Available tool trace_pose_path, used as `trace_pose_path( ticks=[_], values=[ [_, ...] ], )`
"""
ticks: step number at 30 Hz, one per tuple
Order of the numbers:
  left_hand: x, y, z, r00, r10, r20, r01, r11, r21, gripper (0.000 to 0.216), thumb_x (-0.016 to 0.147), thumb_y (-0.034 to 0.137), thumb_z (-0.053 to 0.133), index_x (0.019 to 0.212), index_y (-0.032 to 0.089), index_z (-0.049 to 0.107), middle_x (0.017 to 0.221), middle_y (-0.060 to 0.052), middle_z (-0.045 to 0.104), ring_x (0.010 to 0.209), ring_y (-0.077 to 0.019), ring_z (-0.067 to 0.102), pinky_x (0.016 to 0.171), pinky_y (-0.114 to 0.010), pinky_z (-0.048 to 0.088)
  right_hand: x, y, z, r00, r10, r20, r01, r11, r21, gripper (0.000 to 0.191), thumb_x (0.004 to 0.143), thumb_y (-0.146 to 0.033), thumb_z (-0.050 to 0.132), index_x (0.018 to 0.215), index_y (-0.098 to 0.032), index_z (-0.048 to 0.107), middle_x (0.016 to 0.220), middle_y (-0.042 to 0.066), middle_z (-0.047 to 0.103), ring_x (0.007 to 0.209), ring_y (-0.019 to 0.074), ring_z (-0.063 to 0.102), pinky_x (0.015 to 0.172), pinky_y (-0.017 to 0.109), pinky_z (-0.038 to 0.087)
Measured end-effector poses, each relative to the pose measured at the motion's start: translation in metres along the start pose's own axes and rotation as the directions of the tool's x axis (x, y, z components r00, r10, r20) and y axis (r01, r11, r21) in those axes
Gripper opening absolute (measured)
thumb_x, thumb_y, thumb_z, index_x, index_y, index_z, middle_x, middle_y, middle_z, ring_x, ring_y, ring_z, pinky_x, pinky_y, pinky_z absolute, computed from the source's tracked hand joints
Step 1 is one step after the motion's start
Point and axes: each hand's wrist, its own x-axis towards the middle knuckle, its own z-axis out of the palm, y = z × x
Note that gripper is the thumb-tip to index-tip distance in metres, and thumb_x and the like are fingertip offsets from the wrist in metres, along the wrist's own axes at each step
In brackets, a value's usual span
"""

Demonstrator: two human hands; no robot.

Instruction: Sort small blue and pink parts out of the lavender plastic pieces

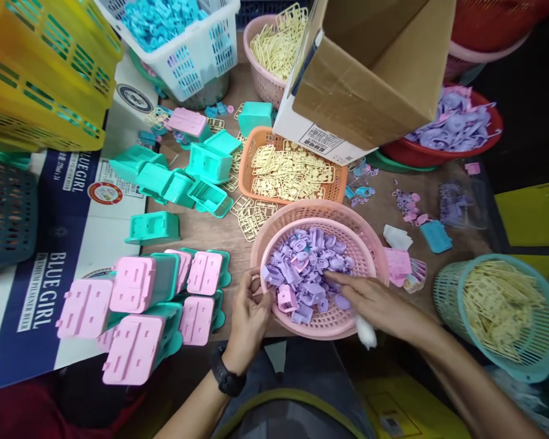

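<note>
2 hands in 1 pink basket.

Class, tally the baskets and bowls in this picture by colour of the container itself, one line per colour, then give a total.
Pink baskets: 2 (the near one looks doubled)
Orange basket: 1
White basket: 1
Yellow basket: 1
Teal baskets: 2
Red bowl: 1
Total: 8

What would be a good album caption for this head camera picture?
Both hands, left hand and right hand, pick through lilac plastic parts in a pink basket.
</note>
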Motion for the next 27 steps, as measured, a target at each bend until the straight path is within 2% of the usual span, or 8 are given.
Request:
trace_pose_path(
  ticks=[6,8,10,13,17,21,23,27],
  values=[
    [0.002,0.002,-0.001,1.000,-0.002,-0.017,0.002,1.000,-0.002,0.040,0.082,0.033,0.070,0.116,0.018,0.055,0.114,-0.011,0.072,0.113,-0.0256,0.067,0.098,-0.038,0.053,0.004,0.016,-0.014,0.999,0.017,-0.035,-0.012,0.989,0.145,0.063,0.090,-0.047,0.034,0.140,-0.020,0.060,0.146,0.004,0.059,0.140,0.0248,0.053,0.123,0.052,0.038],
    [0.003,0.004,-0.002,1.000,-0.019,-0.018,0.018,1.000,-0.013,0.039,0.081,0.033,0.070,0.115,0.018,0.055,0.113,-0.010,0.073,0.113,-0.0258,0.067,0.100,-0.039,0.053,-0.001,0.017,-0.015,0.995,0.025,-0.096,-0.008,0.984,0.178,0.063,0.087,-0.050,0.037,0.137,-0.020,0.062,0.141,0.005,0.064,0.135,0.0255,0.058,0.119,0.050,0.044],
    [0.003,0.006,-0.003,1.000,-0.026,-0.017,0.025,0.999,-0.026,0.038,0.081,0.033,0.070,0.113,0.018,0.056,0.110,-0.009,0.073,0.109,-0.0241,0.068,0.100,-0.038,0.053,-0.009,0.014,-0.017,0.982,0.052,-0.179,-0.021,0.985,0.172,0.063,0.085,-0.053,0.038,0.132,-0.020,0.067,0.129,0.007,0.072,0.116,0.0268,0.069,0.101,0.047,0.057],
    [0.002,0.008,-0.003,1.000,-0.016,-0.025,0.015,0.999,-0.046,0.035,0.079,0.029,0.070,0.109,0.018,0.057,0.103,-0.006,0.074,0.090,-0.0182,0.069,0.093,-0.035,0.056,-0.020,0.008,-0.018,0.936,0.070,-0.345,-0.027,0.991,0.127,0.059,0.084,-0.055,0.041,0.120,-0.020,0.073,0.111,0.007,0.078,0.094,0.0264,0.073,0.082,0.043,0.061],
    [0.001,0.008,-0.002,0.999,-0.045,-0.031,0.042,0.995,-0.087,0.035,0.078,0.029,0.071,0.108,0.019,0.057,0.101,-0.005,0.075,0.086,-0.0171,0.069,0.092,-0.035,0.057,-0.022,0.006,-0.009,0.873,0.003,-0.488,0.020,0.999,0.042,0.057,0.086,-0.051,0.044,0.123,-0.019,0.072,0.116,0.009,0.076,0.106,0.0280,0.072,0.093,0.045,0.059],
    [-0.001,0.003,-0.004,0.999,-0.031,-0.032,0.029,0.997,-0.077,0.038,0.078,0.034,0.073,0.110,0.019,0.058,0.108,-0.008,0.074,0.101,-0.0216,0.069,0.091,-0.033,0.056,-0.020,0.003,0.002,0.913,-0.031,-0.407,0.048,0.998,0.031,0.056,0.089,-0.050,0.042,0.126,-0.019,0.070,0.120,0.008,0.075,0.111,0.0277,0.071,0.097,0.046,0.058],
    [-0.002,0.000,-0.005,0.999,-0.036,-0.029,0.033,0.996,-0.087,0.039,0.079,0.036,0.073,0.111,0.019,0.058,0.109,-0.009,0.074,0.103,-0.0222,0.069,0.089,-0.032,0.056,-0.022,0.002,0.003,0.913,-0.027,-0.408,0.058,0.996,0.064,0.054,0.088,-0.051,0.044,0.123,-0.021,0.072,0.116,0.006,0.076,0.111,0.0284,0.071,0.097,0.046,0.059],
    [-0.005,-0.003,-0.008,0.998,-0.062,-0.027,0.058,0.989,-0.139,0.044,0.077,0.036,0.076,0.112,0.019,0.056,0.108,-0.009,0.074,0.099,-0.0230,0.070,0.082,-0.032,0.058,-0.031,0.008,0.001,0.850,0.007,-0.527,0.048,0.995,0.091,0.050,0.086,-0.054,0.049,0.116,-0.024,0.075,0.111,0.006,0.078,0.101,0.0278,0.073,0.083,0.040,0.061]
  ],
)
